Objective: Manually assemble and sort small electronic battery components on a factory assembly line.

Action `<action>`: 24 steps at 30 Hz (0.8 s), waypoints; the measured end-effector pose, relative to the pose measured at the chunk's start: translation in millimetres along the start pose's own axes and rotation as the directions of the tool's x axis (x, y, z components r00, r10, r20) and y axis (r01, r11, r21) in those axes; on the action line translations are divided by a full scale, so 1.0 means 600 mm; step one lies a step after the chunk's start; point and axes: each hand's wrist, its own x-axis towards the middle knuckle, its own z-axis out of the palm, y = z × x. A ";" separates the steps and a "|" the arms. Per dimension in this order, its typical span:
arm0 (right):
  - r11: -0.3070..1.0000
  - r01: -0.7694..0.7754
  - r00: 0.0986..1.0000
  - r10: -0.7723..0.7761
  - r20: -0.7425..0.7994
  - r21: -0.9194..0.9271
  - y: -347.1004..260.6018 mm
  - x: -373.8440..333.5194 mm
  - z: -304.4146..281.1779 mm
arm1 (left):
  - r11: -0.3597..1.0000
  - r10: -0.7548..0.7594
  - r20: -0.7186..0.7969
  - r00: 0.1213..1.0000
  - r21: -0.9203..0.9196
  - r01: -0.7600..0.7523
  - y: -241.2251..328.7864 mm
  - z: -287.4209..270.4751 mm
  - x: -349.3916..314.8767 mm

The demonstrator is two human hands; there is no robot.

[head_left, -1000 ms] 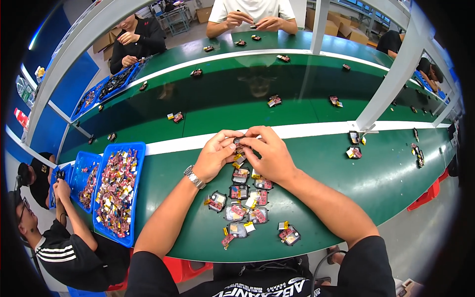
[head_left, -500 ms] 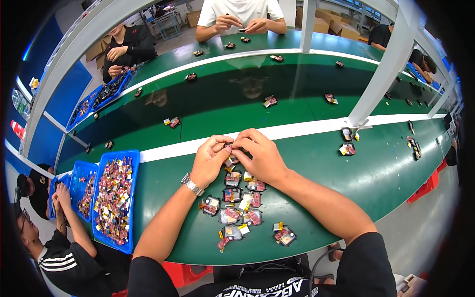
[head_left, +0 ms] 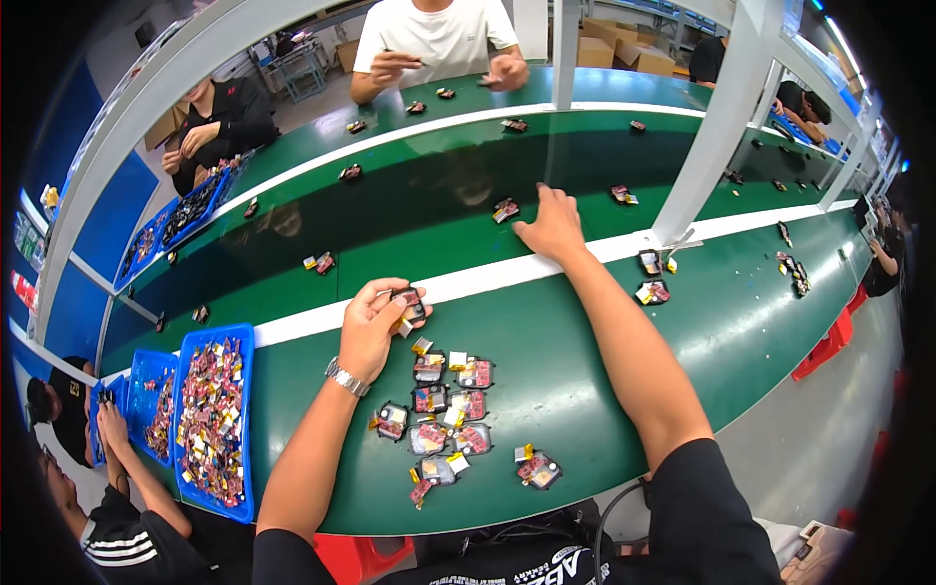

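In my left hand [head_left: 370,327] is a small black plastic case [head_left: 408,304] with a red circuit board inside, pinched between thumb and fingers. My right hand [head_left: 552,226] is stretched forward over the green belt, thumb and fingers apart, with nothing seen in it. Close to its fingertips, on the left, lies another case with a board [head_left: 505,210]; a small gap seems to separate them. On the green tabletop between my forearms sits a cluster of similar cases [head_left: 429,398], several with silver-and-yellow battery pieces. One case [head_left: 537,468] lies apart at the right.
A blue tray [head_left: 250,419] heaped with small boards stands left of my arm, beside a second blue tray [head_left: 139,375]. A white rail [head_left: 478,281] separates tabletop and belt. A grey post [head_left: 697,156] rises at the right. Co-workers sit across and at the left.
My hands were together over the cluster. Now the right has moved forward over the belt, while the left has drawn slightly left holding the case. The view has shifted a little.
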 end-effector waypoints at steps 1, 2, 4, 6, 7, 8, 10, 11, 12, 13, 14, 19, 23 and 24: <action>1.000 -0.012 0.999 0.013 0.037 -0.025 -0.008 0.005 0.000 | 1.000 -0.017 -0.002 1.000 0.007 0.017 0.002 0.002 0.002; 0.998 -0.026 0.997 0.030 0.072 -0.052 -0.013 0.010 -0.002 | 1.000 -0.008 0.000 1.000 0.018 0.008 -0.005 0.002 0.006; 0.998 0.022 1.000 -0.022 0.002 -0.063 -0.005 0.017 0.010 | 0.983 -0.006 0.007 1.000 0.181 0.004 -0.001 0.008 0.026; 0.997 0.061 0.998 -0.062 -0.031 -0.048 0.001 0.019 0.015 | 0.935 0.007 -0.076 0.997 0.355 0.020 0.017 0.027 0.068; 0.996 0.088 0.996 -0.089 -0.022 -0.033 -0.003 0.020 0.017 | 0.921 0.020 -0.104 0.994 0.388 0.023 0.027 0.036 0.097; 0.994 0.108 0.994 -0.109 -0.028 -0.022 -0.006 0.020 0.019 | 0.928 0.026 -0.115 0.993 0.373 0.019 0.027 0.049 0.132; 0.994 0.110 0.993 -0.110 -0.036 0.000 -0.016 0.018 0.024 | 0.909 0.037 -0.130 0.991 0.417 0.020 0.010 0.047 0.207; 0.995 0.103 0.994 -0.103 -0.040 0.001 -0.011 0.018 0.026 | 0.907 0.082 -0.106 0.991 0.420 -0.030 0.005 0.069 0.234; 0.994 0.109 0.993 -0.108 -0.045 0.009 -0.020 0.017 0.029 | 0.837 0.140 -0.084 0.987 0.543 -0.073 -0.007 0.057 0.262; 0.994 0.111 0.992 -0.111 -0.067 0.002 -0.015 0.014 0.030 | 0.755 0.187 -0.045 0.981 0.646 -0.115 -0.015 0.065 0.280; 0.993 0.117 0.989 -0.117 -0.087 -0.002 -0.013 0.013 0.030 | 0.755 0.190 -0.042 0.981 0.645 -0.118 -0.023 0.066 0.290; 0.997 0.072 0.995 -0.071 -0.064 0.010 -0.003 0.019 0.019 | 0.400 0.356 -0.006 0.934 0.905 -0.146 -0.042 0.053 0.278; 0.979 0.005 0.997 0.010 -0.071 0.205 0.010 0.021 0.014 | 0.592 0.312 -0.025 0.950 0.787 -0.174 -0.015 0.029 0.176; 0.980 -0.001 0.997 0.016 -0.074 0.198 0.010 0.013 0.010 | 0.575 0.343 0.016 0.939 0.787 -0.223 -0.008 0.026 0.144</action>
